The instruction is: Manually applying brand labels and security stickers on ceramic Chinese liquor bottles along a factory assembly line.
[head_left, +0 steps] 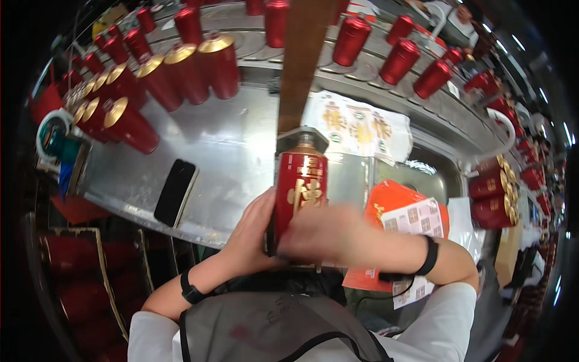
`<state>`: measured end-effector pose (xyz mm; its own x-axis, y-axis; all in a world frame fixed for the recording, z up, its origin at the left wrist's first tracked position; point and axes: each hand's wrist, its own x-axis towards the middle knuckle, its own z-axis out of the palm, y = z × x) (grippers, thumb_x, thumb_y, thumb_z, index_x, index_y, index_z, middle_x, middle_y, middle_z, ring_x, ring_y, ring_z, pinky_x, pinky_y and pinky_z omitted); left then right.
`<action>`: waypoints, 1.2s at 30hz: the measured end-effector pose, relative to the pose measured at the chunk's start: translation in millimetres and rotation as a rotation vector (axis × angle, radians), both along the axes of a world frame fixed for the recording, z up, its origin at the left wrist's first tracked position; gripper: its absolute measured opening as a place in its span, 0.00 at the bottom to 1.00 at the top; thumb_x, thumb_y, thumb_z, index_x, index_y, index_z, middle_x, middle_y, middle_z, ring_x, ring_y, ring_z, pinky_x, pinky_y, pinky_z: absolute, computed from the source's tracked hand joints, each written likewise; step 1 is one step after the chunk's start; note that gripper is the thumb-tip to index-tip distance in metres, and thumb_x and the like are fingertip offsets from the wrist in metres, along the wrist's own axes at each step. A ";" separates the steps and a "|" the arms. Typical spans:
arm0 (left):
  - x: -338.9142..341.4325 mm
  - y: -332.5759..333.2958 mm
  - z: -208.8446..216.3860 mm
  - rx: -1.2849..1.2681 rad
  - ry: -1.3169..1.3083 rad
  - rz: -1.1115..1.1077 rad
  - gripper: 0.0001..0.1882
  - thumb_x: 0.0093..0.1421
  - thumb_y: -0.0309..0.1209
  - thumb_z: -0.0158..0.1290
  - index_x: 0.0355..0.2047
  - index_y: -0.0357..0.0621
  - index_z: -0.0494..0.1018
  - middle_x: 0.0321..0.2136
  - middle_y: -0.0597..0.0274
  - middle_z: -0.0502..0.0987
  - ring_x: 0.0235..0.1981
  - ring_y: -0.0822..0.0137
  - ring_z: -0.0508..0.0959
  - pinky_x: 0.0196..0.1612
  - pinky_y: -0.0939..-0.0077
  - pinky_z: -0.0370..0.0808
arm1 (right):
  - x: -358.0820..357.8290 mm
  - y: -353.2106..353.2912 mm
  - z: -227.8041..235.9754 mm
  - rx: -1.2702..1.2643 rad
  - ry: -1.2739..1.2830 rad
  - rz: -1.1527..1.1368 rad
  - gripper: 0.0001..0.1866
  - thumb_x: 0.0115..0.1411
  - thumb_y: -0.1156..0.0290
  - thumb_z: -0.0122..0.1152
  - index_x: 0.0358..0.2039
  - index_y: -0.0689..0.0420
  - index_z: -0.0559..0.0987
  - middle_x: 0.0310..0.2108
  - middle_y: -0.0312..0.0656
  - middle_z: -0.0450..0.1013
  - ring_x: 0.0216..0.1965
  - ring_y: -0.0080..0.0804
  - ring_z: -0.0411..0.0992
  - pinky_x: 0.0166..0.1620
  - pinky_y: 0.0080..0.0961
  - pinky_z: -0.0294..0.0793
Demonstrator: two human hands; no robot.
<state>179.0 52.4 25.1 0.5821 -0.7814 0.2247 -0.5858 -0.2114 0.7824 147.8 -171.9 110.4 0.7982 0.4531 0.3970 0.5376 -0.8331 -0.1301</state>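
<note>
A red bottle (302, 172) with gold characters and a gold shoulder sits in front of me, its neck against a dark angular holder (293, 136). My left hand (253, 229) is closed around the bottle's lower left side. Across the bottle's lower part lies my right hand (329, 234), smeared by motion. Its fingers cannot be made out, and it hides the lower half of the bottle's front.
Several red bottles with gold tops (196, 69) stand on the metal table (223, 145), near a black phone (176, 192). Printed sheets (362, 128), an orange-red packet (386, 196) and a sticker sheet (416, 220) lie right. Beyond runs a conveyor (253, 45) carrying red bottles.
</note>
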 end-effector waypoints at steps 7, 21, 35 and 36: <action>-10.2 -1.1 2.6 0.052 -0.011 -0.015 0.66 0.35 0.34 0.72 0.69 0.36 0.41 0.67 0.39 0.48 0.68 0.42 0.52 0.68 0.54 0.53 | -14.7 -1.1 -11.9 0.024 -0.041 0.106 0.14 0.46 0.75 0.62 0.35 0.45 0.82 0.24 0.34 0.71 0.30 0.33 0.74 0.33 0.32 0.74; -17.7 -19.9 5.8 0.042 -0.485 -0.109 0.48 0.40 0.30 0.70 0.63 0.44 0.61 0.66 0.45 0.55 0.67 0.38 0.52 0.66 0.45 0.55 | -153.2 -211.6 -23.6 0.739 0.339 -0.875 0.13 0.68 0.65 0.53 0.45 0.59 0.80 0.32 0.31 0.75 0.33 0.14 0.69 0.38 0.14 0.69; -31.0 -15.2 1.1 -0.071 -0.468 0.006 0.52 0.42 0.41 0.71 0.65 0.43 0.57 0.66 0.46 0.54 0.67 0.41 0.53 0.65 0.48 0.55 | -128.8 -164.9 -70.7 0.145 0.554 -0.680 0.34 0.44 0.58 0.76 0.53 0.50 0.75 0.45 0.41 0.70 0.33 0.32 0.72 0.39 0.29 0.73; -33.0 -18.0 2.7 -0.006 -0.483 -0.020 0.49 0.43 0.38 0.70 0.64 0.43 0.60 0.66 0.48 0.56 0.67 0.41 0.53 0.65 0.48 0.56 | -119.4 -167.4 -71.0 0.086 0.621 -0.709 0.35 0.45 0.59 0.76 0.54 0.50 0.75 0.47 0.41 0.69 0.38 0.35 0.73 0.42 0.30 0.73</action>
<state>146.0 34.4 27.8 0.3946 -0.7896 0.4699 -0.8865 -0.1926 0.4208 28.4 -339.3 39.4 0.9560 -0.2302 -0.1821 -0.2769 -0.9131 -0.2992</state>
